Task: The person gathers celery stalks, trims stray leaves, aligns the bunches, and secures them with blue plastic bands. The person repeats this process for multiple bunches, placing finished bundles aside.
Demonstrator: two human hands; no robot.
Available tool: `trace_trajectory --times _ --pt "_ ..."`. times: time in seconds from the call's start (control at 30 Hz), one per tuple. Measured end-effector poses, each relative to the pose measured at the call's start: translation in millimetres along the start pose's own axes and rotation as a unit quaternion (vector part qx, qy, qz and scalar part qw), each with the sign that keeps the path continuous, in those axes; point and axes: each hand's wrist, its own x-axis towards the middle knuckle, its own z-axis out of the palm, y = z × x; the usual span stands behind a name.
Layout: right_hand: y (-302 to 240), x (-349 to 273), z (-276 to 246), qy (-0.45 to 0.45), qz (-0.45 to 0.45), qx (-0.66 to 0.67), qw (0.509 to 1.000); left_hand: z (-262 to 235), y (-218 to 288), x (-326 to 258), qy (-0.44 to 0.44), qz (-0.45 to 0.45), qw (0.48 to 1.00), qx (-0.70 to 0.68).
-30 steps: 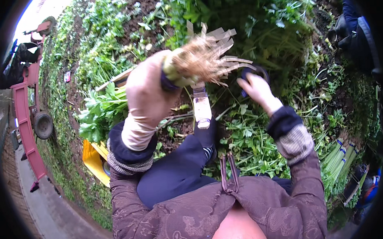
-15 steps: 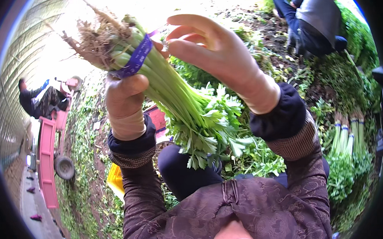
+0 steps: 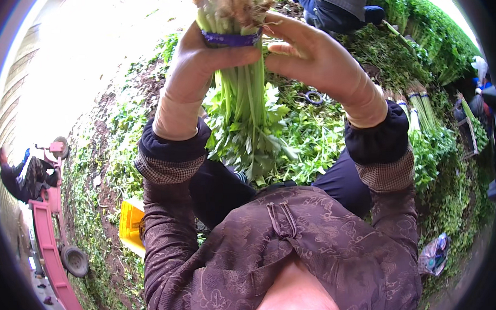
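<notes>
A bunch of celery [image 3: 245, 95] hangs roots up in front of me, its leaves pointing down toward my knees. A purple band [image 3: 230, 39] circles the stalks just below the muddy roots [image 3: 232, 8], which the upper edge partly cuts off. My left hand [image 3: 198, 61] is wrapped round the stalks, its thumb lying across them under the band. From the other side, the curled fingers of my right hand [image 3: 315, 54] meet the bunch beside the band; their tips are partly hidden. On the greens below lies a dark purple ring [image 3: 314, 97], perhaps a tape roll.
Banded celery bunches [image 3: 421, 113] lie at right, with a clear plastic bag [image 3: 434, 254] nearer. A yellow crate [image 3: 131, 227] stands by my left elbow. Far left, a person [image 3: 27, 176] sits on a pink cart [image 3: 50, 260]. Another person [image 3: 336, 10] crouches beside growing celery [image 3: 429, 34].
The celery has swung from slanted to nearly upright, roots up. My right hand has come lower and closer against the band. The view has shifted, bringing the purple ring and plastic bag into sight.
</notes>
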Motion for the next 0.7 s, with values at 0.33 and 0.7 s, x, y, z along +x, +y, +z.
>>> trace_trajectory --times 0.33,0.7 --pt "3.6 -40.6 3.5 0.192 0.084 0.271 0.939 74.2 -34.9 25.3 -0.104 0.154 0.982 0.038" --pt "40.4 -94.1 -36.8 0.301 0.058 0.233 0.923 133.0 -123.4 -18.1 0.034 -0.063 0.952 0.297"
